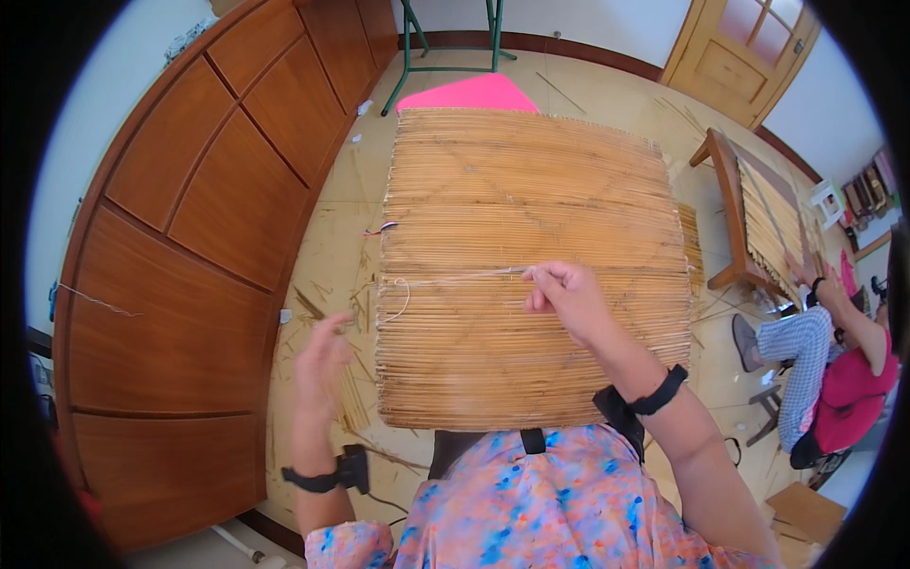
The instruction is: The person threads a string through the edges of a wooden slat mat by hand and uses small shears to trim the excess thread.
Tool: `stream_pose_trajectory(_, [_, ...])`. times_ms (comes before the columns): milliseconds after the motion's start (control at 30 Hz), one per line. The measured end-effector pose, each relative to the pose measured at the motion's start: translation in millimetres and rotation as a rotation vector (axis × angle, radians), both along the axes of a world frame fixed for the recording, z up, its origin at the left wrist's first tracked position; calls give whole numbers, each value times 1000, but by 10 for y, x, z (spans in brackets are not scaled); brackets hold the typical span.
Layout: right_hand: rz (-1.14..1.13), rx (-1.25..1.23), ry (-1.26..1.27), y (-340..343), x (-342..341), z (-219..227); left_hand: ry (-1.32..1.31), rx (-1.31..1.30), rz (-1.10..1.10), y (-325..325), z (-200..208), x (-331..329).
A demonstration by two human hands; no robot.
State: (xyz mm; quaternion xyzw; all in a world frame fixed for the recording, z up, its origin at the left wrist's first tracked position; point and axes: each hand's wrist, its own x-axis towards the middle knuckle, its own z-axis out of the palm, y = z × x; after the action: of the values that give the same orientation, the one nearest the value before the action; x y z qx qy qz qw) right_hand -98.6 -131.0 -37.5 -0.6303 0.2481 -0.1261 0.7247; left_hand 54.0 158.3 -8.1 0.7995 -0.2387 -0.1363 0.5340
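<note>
A square mat of thin tan stalks (531,370) laid side by side fills the space in front of me. Over its middle, my right hand (564,292) is closed in a pinch, thumb against forefinger, on a pale thread (455,278). From those fingers the thread runs left to the mat's edge, where a loose white loop (408,300) hangs. Whether a needle is in the pinch is too small to make out. My left hand (324,365) is raised just off the mat's left edge, its fingers smeared by motion. A small red, white and blue thread tuft (381,229) sticks out at that edge.
Wooden cabinets (180,313) line the left side. A pink board (474,92) and green metal legs (447,68) are beyond the mat. Loose stalks (351,398) litter the floor. At right, another person (848,379) sits by a low wooden frame (730,209) holding pale stalks.
</note>
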Motion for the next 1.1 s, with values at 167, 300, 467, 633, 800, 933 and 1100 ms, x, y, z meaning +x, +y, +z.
stream_pose_trajectory(167, [65, -127, 12, -122, 138, 48, -501, 304, -421, -884, -26, -464])
stream_pose_trajectory(300, [116, -192, 4, -26, 198, 145, -574, 391, -414, -1075, -303, -526])
stream_pose_trajectory(467, [87, -147, -72, -30, 199, 92, -674, 447, -316, -1229, -445, -609])
stream_pose_trajectory(633, [95, -183, -72, -46, 197, 68, -771, 526, -360, -1303, -454, -626])
stream_pose_trajectory(800, [138, -230, -25, -38, 217, 141, -826, 540, -368, -1311, -462, -629])
stream_pose_trajectory(933, [143, -212, -35, -39, 212, 156, -856, 555, -382, -1325, -485, -614])
stream_pose_trajectory(1100, [126, -191, -43, -25, 208, 131, -887, 549, -401, -1304, -522, -599])
